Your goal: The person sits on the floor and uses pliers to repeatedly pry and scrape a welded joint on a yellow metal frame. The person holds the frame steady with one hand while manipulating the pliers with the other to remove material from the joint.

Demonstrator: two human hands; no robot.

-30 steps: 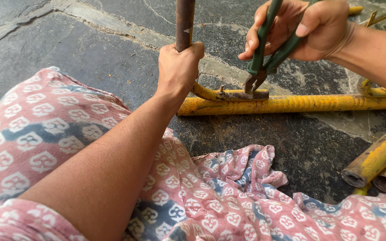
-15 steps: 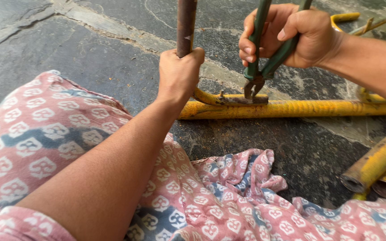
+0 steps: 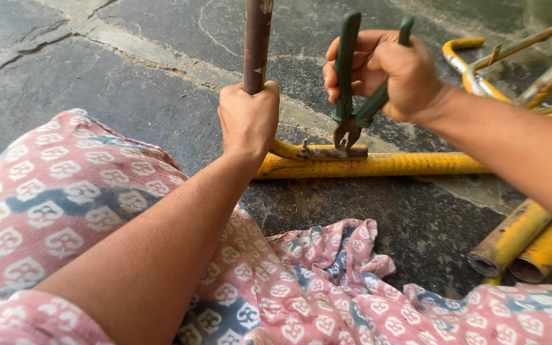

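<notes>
My left hand is wrapped around a rusty brown upright pipe near its base. That pipe rises from a yellow metal frame tube lying across the stone floor. My right hand grips green-handled pliers, jaws pointing down. The jaws hover just above a short rusty bracket on the yellow tube, close to touching it. Both forearms reach forward over my lap.
Pink patterned cloth covers my knees in the foreground. Two yellow pipe ends lie at the right. More bent yellow frame pieces sit at the upper right. Dark cracked stone floor surrounds everything.
My right hand with the pliers has come down and slightly toward me, bringing the jaws to the bracket. The left hand keeps its hold on the pipe.
</notes>
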